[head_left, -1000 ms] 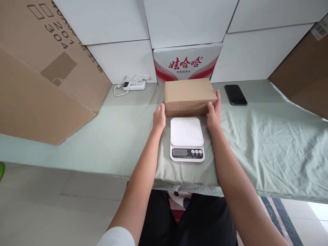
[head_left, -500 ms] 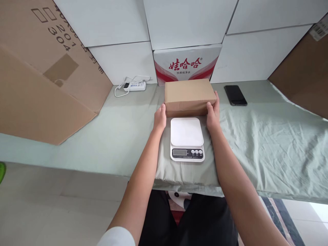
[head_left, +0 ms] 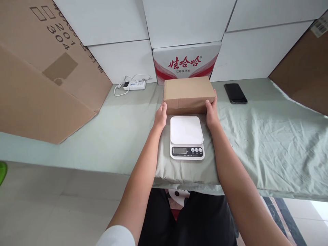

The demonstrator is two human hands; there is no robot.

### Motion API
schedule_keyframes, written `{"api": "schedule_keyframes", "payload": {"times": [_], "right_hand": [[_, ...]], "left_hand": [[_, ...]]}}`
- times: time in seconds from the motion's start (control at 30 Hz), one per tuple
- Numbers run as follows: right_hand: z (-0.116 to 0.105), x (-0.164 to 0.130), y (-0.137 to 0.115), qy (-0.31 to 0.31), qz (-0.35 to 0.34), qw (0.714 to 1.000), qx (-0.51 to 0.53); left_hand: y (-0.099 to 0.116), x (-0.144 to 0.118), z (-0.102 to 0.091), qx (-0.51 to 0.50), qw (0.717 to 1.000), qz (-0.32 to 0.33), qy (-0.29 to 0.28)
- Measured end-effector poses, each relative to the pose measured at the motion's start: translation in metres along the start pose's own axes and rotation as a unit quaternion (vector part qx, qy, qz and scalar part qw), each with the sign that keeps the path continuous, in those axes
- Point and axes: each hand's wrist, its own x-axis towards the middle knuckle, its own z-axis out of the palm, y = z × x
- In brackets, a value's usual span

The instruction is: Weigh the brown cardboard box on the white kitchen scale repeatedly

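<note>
Left hand (head_left: pixel 161 116), right hand (head_left: pixel 211 110) clamp ends of brown carton (head_left: pixel 188 92), frame centre, behind scale (head_left: pixel 187 137). Looks rigid, prob. light; hold by ends.

You held a plain brown cardboard box (head_left: pixel 189 91) between your left hand (head_left: pixel 160 118) and right hand (head_left: pixel 212 113). Before you sat a white kitchen scale (head_left: pixel 187 137) with a black display strip and grey buttons. The cloth (head_left: pixel 269 136) under it was pale green. Behind stood a white carton (head_left: pixel 187 61) with red lettering and red swooshes, a black phone (head_left: pixel 235 93), and a white power strip (head_left: pixel 134 85).
</note>
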Motion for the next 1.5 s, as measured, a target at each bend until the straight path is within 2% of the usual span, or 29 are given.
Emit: {"api": "schedule_keyframes", "payload": {"times": [0.1,0.23,0.33,0.4,0.5,0.6,0.8,1.03,1.17,1.27,1.37,1.43,1.5], "right_hand": [[0.001,0.003,-0.01,0.02,-0.001,0.999,0.03],[-0.009,-0.008,-0.042,0.019,-0.08,0.997,0.009],[-0.026,-0.044,-0.07,0.01,-0.114,0.993,-0.018],[-0.037,-0.078,-0.079,0.022,-0.115,0.993,-0.027],[-0.049,-0.122,-0.075,0.016,-0.101,0.994,-0.037],[-0.052,-0.143,-0.063,0.032,-0.089,0.995,-0.027],[-0.05,-0.142,-0.057,0.017,-0.072,0.997,-0.022],[-0.05,-0.153,-0.045,0.025,-0.081,0.996,0.004],[-0.047,-0.152,-0.056,0.018,-0.068,0.998,-0.002],[-0.045,-0.129,-0.074,0.028,-0.095,0.995,0.013],[-0.039,-0.084,-0.084,0.035,-0.139,0.989,0.024],[-0.032,-0.051,-0.08,0.021,-0.149,0.989,-0.007],[-0.022,-0.026,-0.066,0.007,-0.135,0.991,-0.016]], "left_hand": [[0.003,0.002,-0.001,-0.018,0.999,0.046,0.013],[0.022,-0.016,-0.009,-0.023,0.991,0.13,0.02],[0.031,-0.059,-0.021,-0.023,0.988,0.151,0.018],[0.029,-0.097,-0.029,-0.036,0.99,0.135,0.015],[0.016,-0.142,-0.035,-0.053,0.993,0.109,-0.012],[0.008,-0.155,-0.033,-0.058,0.992,0.109,-0.022],[0.013,-0.146,-0.027,-0.056,0.992,0.106,-0.032],[0.005,-0.156,-0.032,-0.074,0.991,0.113,0.001],[0.007,-0.153,-0.032,-0.072,0.99,0.114,-0.03],[0.022,-0.134,-0.032,-0.085,0.986,0.137,-0.035],[0.037,-0.096,-0.029,-0.093,0.983,0.156,-0.024],[0.038,-0.064,-0.024,-0.083,0.986,0.142,-0.023],[0.03,-0.037,-0.019,-0.074,0.99,0.117,-0.02]]}}
